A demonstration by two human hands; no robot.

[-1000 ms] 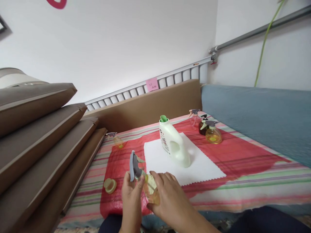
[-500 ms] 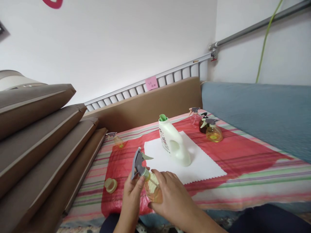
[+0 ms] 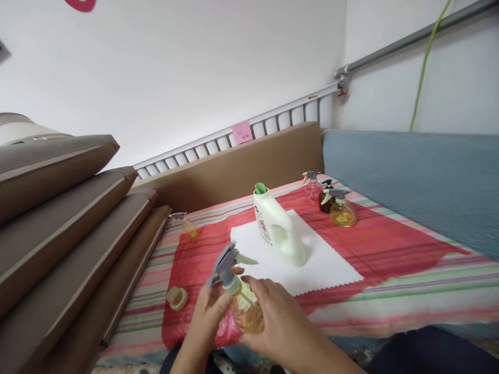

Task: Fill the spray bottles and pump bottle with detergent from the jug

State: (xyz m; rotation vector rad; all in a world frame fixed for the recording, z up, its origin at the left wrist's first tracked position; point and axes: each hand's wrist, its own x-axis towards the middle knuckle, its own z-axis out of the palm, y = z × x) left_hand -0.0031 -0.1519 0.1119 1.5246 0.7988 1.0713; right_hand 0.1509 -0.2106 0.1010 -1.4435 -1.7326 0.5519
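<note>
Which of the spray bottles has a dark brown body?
The dark brown bottle in the far-right trio, between the pink bottle and the yellow bottle; all others are pale or yellow.

A: Left hand (image 3: 212, 313), position?
B: Low centre. The bare forearm comes up from the bottom edge. Thumb and fingertips are pinched together and point up and to the right.
A: Right hand (image 3: 275, 319)?
B: Just beside the left. The back of the hand faces the camera, knuckles up, fingers curled over in a wrapping grip. The forearm enters from the lower right, also bare.
A: Are the hands in contact?
B: The fingertips are very close, but I can't tell whether they touch.
</note>
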